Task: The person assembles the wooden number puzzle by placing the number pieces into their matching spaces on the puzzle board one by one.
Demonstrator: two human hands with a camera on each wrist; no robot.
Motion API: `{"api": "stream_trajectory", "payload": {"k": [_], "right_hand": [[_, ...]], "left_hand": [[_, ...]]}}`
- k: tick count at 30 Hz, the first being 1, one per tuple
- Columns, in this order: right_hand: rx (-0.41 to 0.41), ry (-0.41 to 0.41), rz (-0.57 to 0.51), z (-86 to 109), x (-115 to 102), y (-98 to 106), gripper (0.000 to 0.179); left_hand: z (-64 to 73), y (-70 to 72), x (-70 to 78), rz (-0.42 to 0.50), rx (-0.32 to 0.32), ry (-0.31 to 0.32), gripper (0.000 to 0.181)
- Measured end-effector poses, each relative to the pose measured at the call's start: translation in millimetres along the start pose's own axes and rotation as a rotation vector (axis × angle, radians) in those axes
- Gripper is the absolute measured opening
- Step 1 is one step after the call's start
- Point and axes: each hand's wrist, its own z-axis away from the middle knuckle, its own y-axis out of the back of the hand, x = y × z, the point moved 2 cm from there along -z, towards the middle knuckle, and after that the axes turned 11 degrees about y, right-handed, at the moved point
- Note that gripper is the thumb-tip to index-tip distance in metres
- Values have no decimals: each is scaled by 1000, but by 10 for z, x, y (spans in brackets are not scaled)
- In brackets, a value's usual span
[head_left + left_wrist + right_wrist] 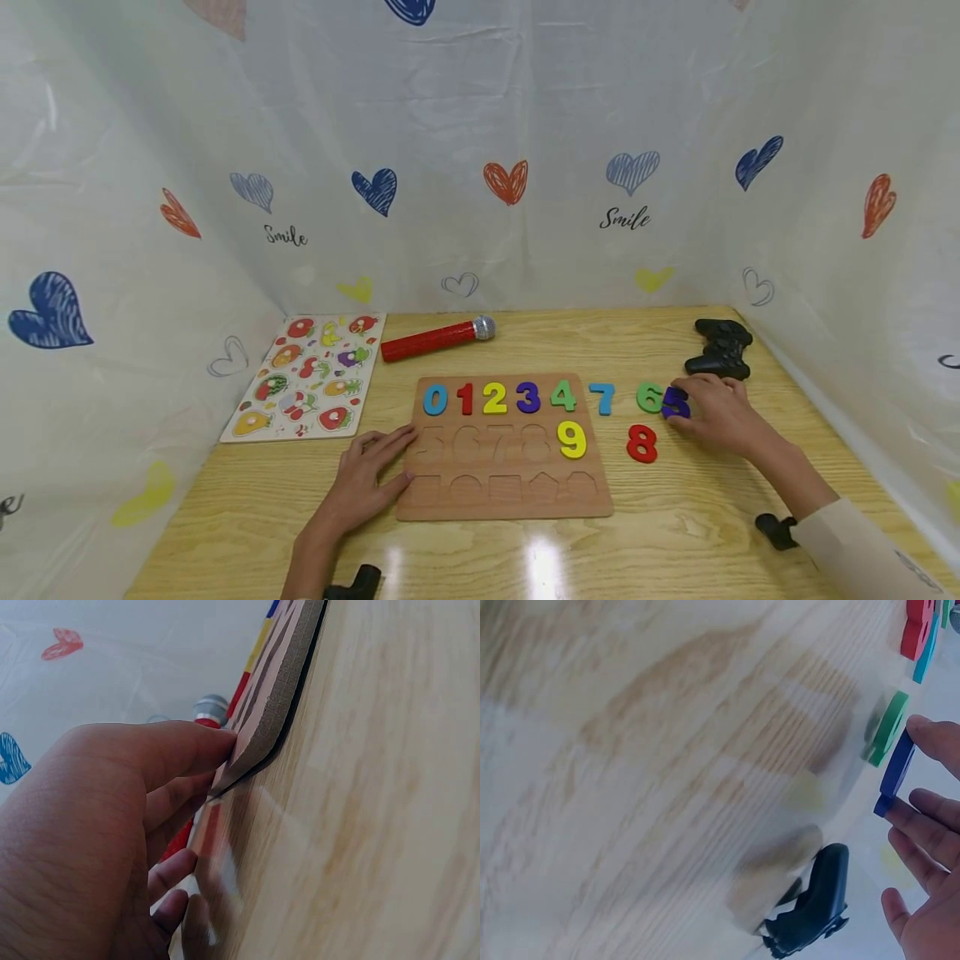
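My right hand [716,412] pinches a dark blue number 5 [676,403] between thumb and fingertips; in the right wrist view the piece [897,765] stands on edge between them. A green number 6 [649,397] is right beside it. My left hand [363,479] lies at the left side of the wooden number puzzle board [517,500], fairly straight fingers and thumb touching its edge [262,727]. Along the board's top row sit 0, 1, 2, 3 and 4; a yellow 9 [572,440] is in the second row's right end. Other recesses show bare wood.
Right of the board lie a light blue 7 [602,398] and a red 8 [642,443]. A black game controller [720,348] sits behind my right hand. Behind the board is a red microphone [431,341], and a fruit puzzle board [307,379] lies at the back left.
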Motion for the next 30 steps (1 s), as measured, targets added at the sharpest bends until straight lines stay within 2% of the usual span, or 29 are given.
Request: {"api": "stream_trajectory", "payload": {"k": [10, 30], "right_hand": [[47, 73, 20, -21, -176, 51, 52], [47, 147, 36, -59, -486, 51, 50]], "left_hand": [[10, 0, -17, 1, 4, 2, 56], [-5, -11, -17, 3, 5, -17, 55]]}}
